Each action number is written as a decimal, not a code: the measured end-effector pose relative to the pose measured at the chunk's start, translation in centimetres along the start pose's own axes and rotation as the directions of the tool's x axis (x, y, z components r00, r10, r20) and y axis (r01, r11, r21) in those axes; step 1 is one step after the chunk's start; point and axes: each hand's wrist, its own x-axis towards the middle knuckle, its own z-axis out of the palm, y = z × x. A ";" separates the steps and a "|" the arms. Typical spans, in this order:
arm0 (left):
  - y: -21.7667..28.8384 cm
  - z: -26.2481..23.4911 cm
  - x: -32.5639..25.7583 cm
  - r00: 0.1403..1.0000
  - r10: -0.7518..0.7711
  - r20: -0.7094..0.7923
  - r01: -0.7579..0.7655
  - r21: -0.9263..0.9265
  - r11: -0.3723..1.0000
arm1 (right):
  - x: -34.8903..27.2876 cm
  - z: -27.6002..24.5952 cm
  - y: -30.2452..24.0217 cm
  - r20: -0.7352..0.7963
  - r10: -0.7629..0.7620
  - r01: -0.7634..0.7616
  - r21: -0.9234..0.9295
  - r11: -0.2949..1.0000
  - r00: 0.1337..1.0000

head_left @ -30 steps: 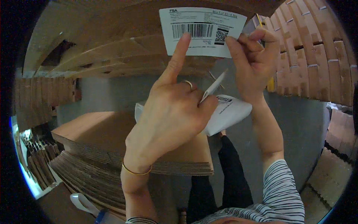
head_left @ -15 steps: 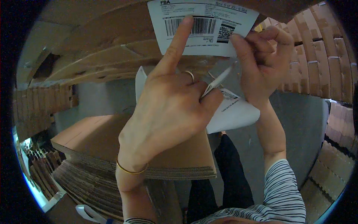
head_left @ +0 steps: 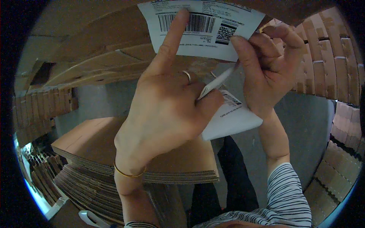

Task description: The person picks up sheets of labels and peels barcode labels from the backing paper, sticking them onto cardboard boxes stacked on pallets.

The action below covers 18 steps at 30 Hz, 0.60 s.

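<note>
A white shipping label (head_left: 201, 24) with a barcode and a square code lies against the side of a brown cardboard box (head_left: 95, 28) at the top. My left hand (head_left: 163, 102) presses its outstretched index finger on the label above the barcode. Its other fingers are curled round a bent sheaf of white label sheets (head_left: 232, 123), which hangs out below toward the right. With thumb and fingers together, my right hand (head_left: 268, 64) grips the label's lower right edge. Part of the sheaf is hidden behind the left hand.
Below my left arm stands a stack of flat cardboard (head_left: 182, 163). Rows of stacked cartons (head_left: 315, 57) rise on the right, with more cartons (head_left: 42, 110) at far left. A white tape-like loop (head_left: 89, 217) lies at the lower left. Grey floor (head_left: 102, 98) shows between.
My left hand has shifted a little left, its fingertip sliding left and up with the label. The sheaf moved left with it. The right hand still grips the label's edge.
</note>
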 end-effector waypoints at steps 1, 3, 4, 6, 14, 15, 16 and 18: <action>-0.2 0.2 -0.4 0.995 -0.099 -0.011 0.097 -0.121 0.988 | 0.0 0.1 -0.1 0.001 0.011 -0.011 0.043 0.999 1.000; -2.8 0.8 -1.9 0.996 0.088 -0.018 -0.077 0.342 0.937 | -0.2 -0.1 -0.4 0.006 0.020 -0.020 0.090 0.996 1.000; -3.4 0.7 -2.0 0.989 0.149 -0.007 -0.128 0.483 0.866 | -0.6 -0.7 -0.6 0.035 0.068 -0.069 0.030 0.997 0.997; -2.4 -0.1 -0.1 0.884 0.410 0.227 -0.462 0.567 0.682 | -0.7 -1.8 -0.8 0.064 0.114 -0.112 -0.044 0.993 0.991; -4.9 0.9 -0.5 0.857 0.476 0.195 -0.501 0.525 0.688 | -0.7 -4.2 -1.5 0.265 0.160 -0.226 0.243 0.943 0.951; -4.7 1.2 -0.3 0.843 0.498 0.206 -0.521 0.549 0.654 | -0.6 -5.4 -1.3 0.271 0.156 -0.224 0.241 0.944 0.950; -4.4 1.4 0.0 0.826 0.521 0.215 -0.538 0.573 0.618 | -0.5 -6.8 -1.0 0.267 0.151 -0.208 0.198 0.958 0.952; -4.4 2.5 0.2 0.839 0.481 0.255 -0.522 0.628 0.578 | -0.1 -7.3 -1.4 0.267 0.149 -0.192 0.143 0.971 0.952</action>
